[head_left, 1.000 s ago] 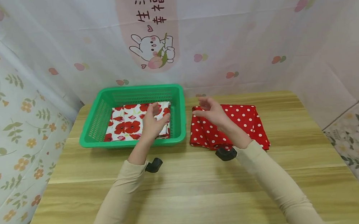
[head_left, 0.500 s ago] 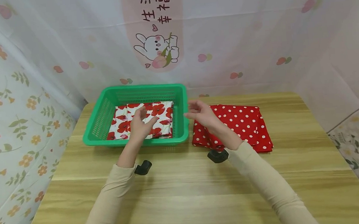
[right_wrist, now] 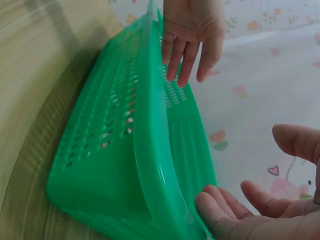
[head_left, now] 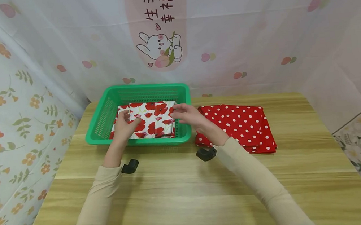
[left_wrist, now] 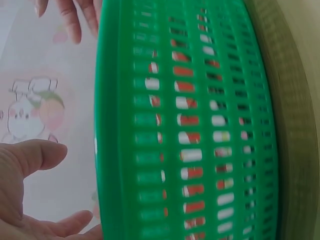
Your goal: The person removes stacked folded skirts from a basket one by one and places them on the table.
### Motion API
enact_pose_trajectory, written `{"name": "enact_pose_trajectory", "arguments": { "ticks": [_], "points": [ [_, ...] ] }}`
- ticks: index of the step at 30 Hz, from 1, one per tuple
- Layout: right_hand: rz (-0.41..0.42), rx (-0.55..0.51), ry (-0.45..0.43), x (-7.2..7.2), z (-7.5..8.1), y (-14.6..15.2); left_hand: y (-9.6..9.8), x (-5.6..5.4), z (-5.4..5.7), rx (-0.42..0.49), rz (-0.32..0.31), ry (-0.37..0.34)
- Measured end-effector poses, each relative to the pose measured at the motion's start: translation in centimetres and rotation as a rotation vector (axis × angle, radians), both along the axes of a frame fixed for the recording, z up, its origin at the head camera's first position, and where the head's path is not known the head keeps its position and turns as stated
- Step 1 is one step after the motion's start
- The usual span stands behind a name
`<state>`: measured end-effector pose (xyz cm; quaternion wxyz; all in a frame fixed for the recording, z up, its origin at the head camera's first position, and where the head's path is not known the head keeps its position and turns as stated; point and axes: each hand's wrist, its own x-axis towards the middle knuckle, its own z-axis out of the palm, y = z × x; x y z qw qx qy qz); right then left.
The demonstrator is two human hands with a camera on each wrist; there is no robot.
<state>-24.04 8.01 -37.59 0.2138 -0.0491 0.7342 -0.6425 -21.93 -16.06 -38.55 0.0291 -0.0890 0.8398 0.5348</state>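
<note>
A green plastic basket [head_left: 103, 125] stands at the back left of the wooden table [head_left: 188, 191]. Inside it lies a folded white cloth with red poppies [head_left: 152, 124]. My left hand [head_left: 124, 120] reaches into the left part of the basket, its fingers relaxed and low over the poppy cloth. My right hand [head_left: 180, 113] is over the basket's right rim, fingers spread, holding nothing. Each wrist view shows the slatted basket wall [left_wrist: 190, 125] [right_wrist: 115, 165] close up, an open palm beside it, and the other hand [right_wrist: 192, 30] beyond. A folded red cloth with white dots [head_left: 240, 125] lies to the basket's right.
Flower-printed curtains [head_left: 10, 107] close in the table on the left, back and right. A bare stretch of wooden tabletop runs in front of the basket and the dotted cloth, between my sleeves.
Both hands have moved left and forward. The right hand left the dotted cloth and now sits at the basket's right rim; the left hand went to the basket's left part.
</note>
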Motion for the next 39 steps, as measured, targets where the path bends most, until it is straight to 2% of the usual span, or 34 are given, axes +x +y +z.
{"name": "enact_pose_trajectory", "arguments": {
  "ticks": [4, 12, 15, 17, 21, 23, 26, 30, 39],
  "points": [
    [-0.006, 0.007, -0.032, -0.2, -0.1, -1.0, -1.2, -0.2, 0.0, -0.015, 0.024, -0.031],
    [-0.055, -0.017, -0.122, -0.8, -0.8, -2.6, -3.6, -0.7, 0.1, -0.120, 0.073, -0.101],
    [-0.091, -0.028, -0.147, -0.9, -0.9, -3.2, -4.4, -1.0, 0.3, -0.165, 0.057, -0.156],
    [-0.109, -0.023, -0.152, -0.9, -1.0, -3.5, -4.9, -1.2, 0.5, -0.209, 0.026, -0.203],
    [-0.135, 0.034, -0.150, -1.0, -0.9, -4.1, -5.6, -1.9, 0.8, -0.268, -0.015, -0.300],
    [-0.146, 0.067, -0.152, -1.1, -0.8, -4.4, -5.8, -2.3, 0.9, -0.262, -0.022, -0.351],
    [-0.160, 0.100, -0.161, -1.4, -0.8, -4.7, -6.1, -3.1, 1.1, -0.178, -0.046, -0.435],
    [-0.185, 0.085, -0.206, -1.8, -0.7, -4.9, -6.5, -4.2, 1.0, -0.075, -0.065, -0.520],
    [-0.231, 0.070, -0.286, -2.8, -1.0, -5.3, -6.2, -5.6, 1.1, -0.159, -0.014, -0.586]
  ]
}}
